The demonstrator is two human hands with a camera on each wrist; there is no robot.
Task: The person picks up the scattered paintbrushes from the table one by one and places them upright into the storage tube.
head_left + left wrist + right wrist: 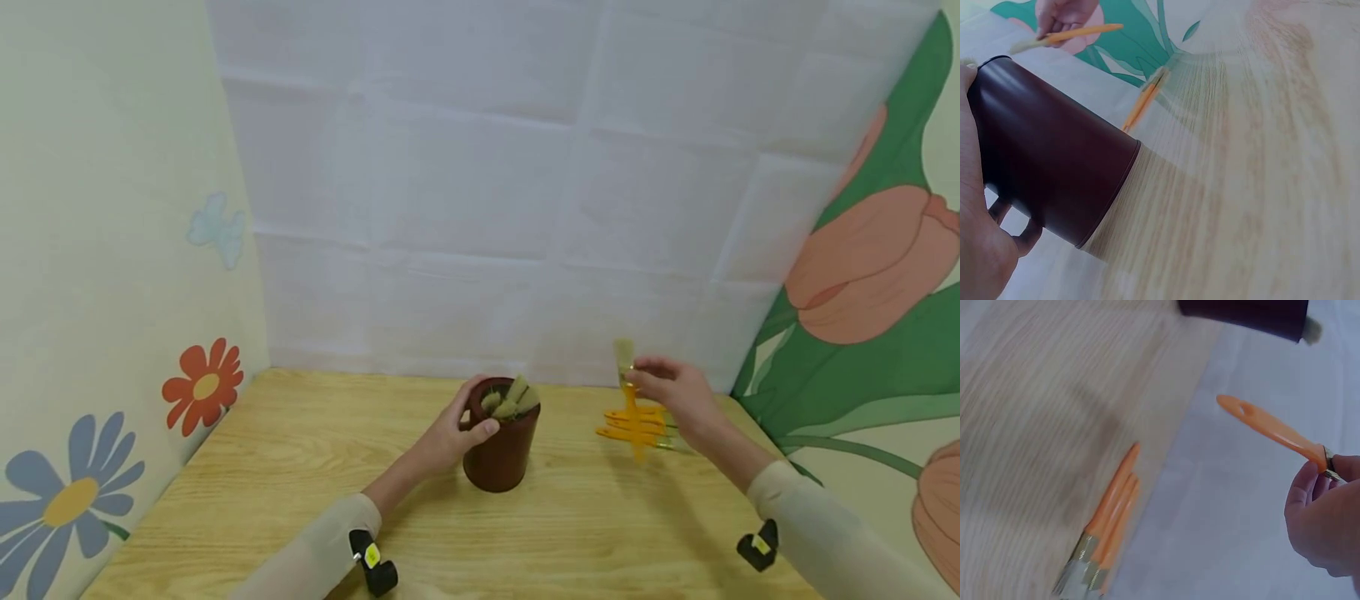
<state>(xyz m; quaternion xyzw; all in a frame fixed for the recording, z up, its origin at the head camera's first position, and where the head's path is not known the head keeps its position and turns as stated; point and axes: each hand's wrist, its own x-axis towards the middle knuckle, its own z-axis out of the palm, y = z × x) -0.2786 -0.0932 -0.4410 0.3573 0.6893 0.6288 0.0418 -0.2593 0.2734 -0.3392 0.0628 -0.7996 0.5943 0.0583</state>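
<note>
A dark brown cylindrical holder (498,458) stands upright on the wooden table, with several pale brush heads (516,398) sticking out of its top. My left hand (448,433) grips it around the upper side, its thumb near the rim. To the right, my right hand (684,398) pinches an orange-handled paintbrush (1269,428) by its metal band. That brush is held in the air with bristles up and handle pointing down. Below it, a few more orange paintbrushes (1113,515) lie side by side on the table, handles toward the holder.
The light wooden table (337,500) meets a creased white sheet (465,208) at the back. A flower-patterned panel (112,275) rises at the left, and another with large tulips (862,267) at the right. Each sleeve carries a small black camera (372,565).
</note>
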